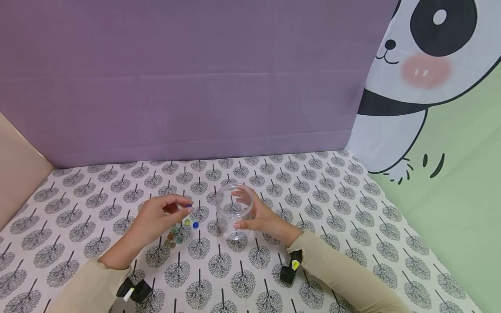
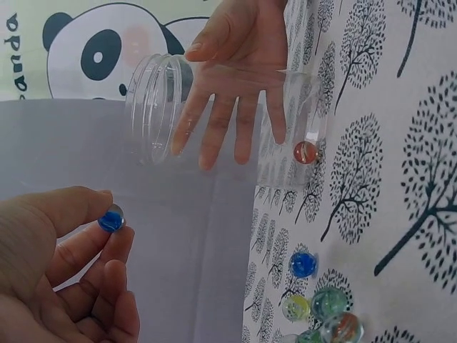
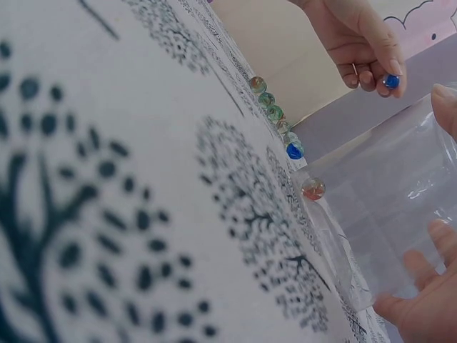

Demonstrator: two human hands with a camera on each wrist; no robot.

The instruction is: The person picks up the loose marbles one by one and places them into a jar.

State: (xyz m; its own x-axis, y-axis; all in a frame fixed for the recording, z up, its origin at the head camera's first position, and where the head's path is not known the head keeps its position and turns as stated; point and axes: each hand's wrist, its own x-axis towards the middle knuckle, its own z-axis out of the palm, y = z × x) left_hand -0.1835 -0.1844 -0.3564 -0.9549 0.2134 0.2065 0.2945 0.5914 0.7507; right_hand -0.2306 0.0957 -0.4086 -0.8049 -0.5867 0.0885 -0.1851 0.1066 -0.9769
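Note:
Between thumb and fingertips my left hand (image 1: 159,214) pinches a blue marble (image 2: 111,219), held above the table to the left of the jar. The clear jar (image 1: 234,208) stands upright on the cloth, its mouth uncovered. My right hand (image 1: 263,217) holds the jar from its right side, thumb at the front and fingers spread behind the wall. At the bottom of the jar lies an orange-and-clear marble (image 2: 305,152). Below my left hand several loose marbles rest on the cloth, among them a blue marble (image 1: 195,225) and a yellow marble (image 1: 187,222).
A white tablecloth (image 1: 219,265) with a dark tree print covers the table. Behind it rises a purple wall covering (image 1: 176,108). A green panel (image 1: 462,182) with a panda picture stands along the right side. Each wrist wears a small black device.

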